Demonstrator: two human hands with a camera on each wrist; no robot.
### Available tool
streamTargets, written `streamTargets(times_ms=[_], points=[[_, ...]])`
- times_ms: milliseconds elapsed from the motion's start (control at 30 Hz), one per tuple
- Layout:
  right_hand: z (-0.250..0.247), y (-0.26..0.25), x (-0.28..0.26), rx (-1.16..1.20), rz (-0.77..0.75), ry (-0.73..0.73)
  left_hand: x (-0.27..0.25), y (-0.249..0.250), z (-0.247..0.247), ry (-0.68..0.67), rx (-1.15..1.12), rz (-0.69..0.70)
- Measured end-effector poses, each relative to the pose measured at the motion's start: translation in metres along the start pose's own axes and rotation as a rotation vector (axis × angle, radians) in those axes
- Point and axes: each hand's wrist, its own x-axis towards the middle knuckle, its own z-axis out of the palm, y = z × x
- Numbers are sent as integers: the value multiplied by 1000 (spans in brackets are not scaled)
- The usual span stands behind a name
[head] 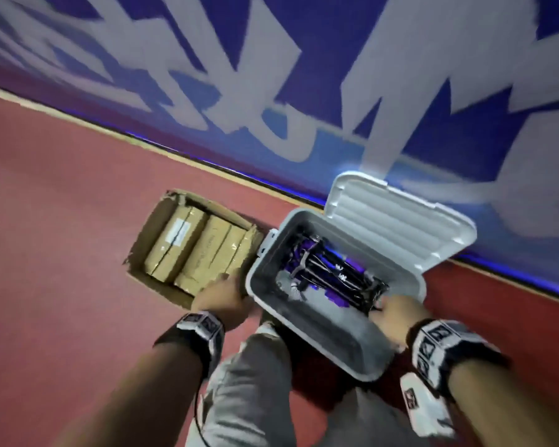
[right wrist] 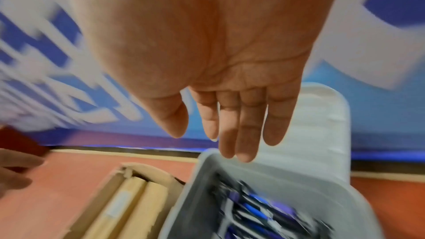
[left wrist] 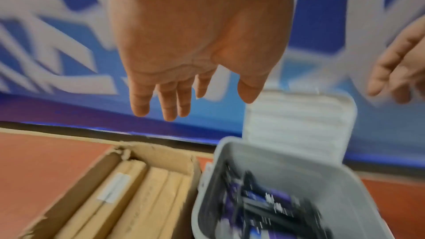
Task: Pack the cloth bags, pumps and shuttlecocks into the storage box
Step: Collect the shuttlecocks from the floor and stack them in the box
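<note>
A red floor [head: 62,204] is seen stretching under everything, matte and evenly coloured, met at its far edge by a pale strip and a dark line where the wall begins. The wall [head: 336,75] is covered in a blue and purple banner with large white lettering, too blurred to be read. A bright blue gleam is caught along the base of that banner.

The storage box [head: 307,337], grey plastic, is set on the floor close to the wall, its white ribbed lid [head: 397,221] swung open and leaned back toward the banner. Inside it, at the far end, a tangle of black and purple items [head: 333,272] is packed; what exactly they are cannot be told through the blur. The near end of the box interior is shown as bare grey.

Just beside the box, on its left, an open cardboard carton [head: 162,227] is placed on the floor, with at least 3 long tan packages [head: 207,253] laid side by side in it, 1 bearing a white label.

The left hand [head: 225,293] is held over the near corner of the carton, fingers straight and relaxed in the wrist view, nothing gripped. The right hand [head: 392,312] is held over the right rim of the storage box, next to the dark items, fingers likewise extended and loose, nothing grasped. Grey trousers [head: 249,382] are glimpsed below, between the 2 forearms.
</note>
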Motion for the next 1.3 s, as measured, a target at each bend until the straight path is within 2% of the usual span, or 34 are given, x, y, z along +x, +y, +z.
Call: streamTargets(times_ms=[67, 200, 300, 400, 533, 667, 700, 733, 800, 867, 967, 1067, 1200, 1300], points=[[-41, -33, -46, -66, -150, 117, -61, -6, -35, 139, -108, -55], [-83, -110, -136, -254, -472, 303, -169, -33, -74, 396, -276, -159], [-78, -163, -190, -379, -653, 373, -236, -62, -75, 535, -369, -264], [-43, -211, -240, -525, -840, 401, -307, -98, -57, 643, -437, -401], [40, -259, -308, -760, -1050, 420, -415, -149, 3, 742, -503, -638], [156, -287, -391, -909, -1243, 369, -538, -186, 119, 739, -588, -905], [182, -284, -410, -930, -1273, 362, -561, -190, 148, 698, -618, -960], [256, -282, -448, -1016, -1367, 327, -626, -196, 218, 674, -674, -1091], [283, -272, -459, -1095, -1374, 324, -645, -192, 259, 617, -711, -1155], [358, -259, -486, -1183, -1458, 310, -706, -185, 332, 546, -812, -1258], [464, -226, -537, -1268, -1539, 174, -791, -163, 435, 431, -895, -1449], [542, -197, -580, -1359, -1612, 92, -845, -145, 504, 400, -958, -1613], [608, -173, -612, -1452, -1719, 32, -883, -129, 552, 369, -1046, -1709], [647, -167, -623, -1508, -1735, -12, -892, -129, 575, 342, -1053, -1731]])
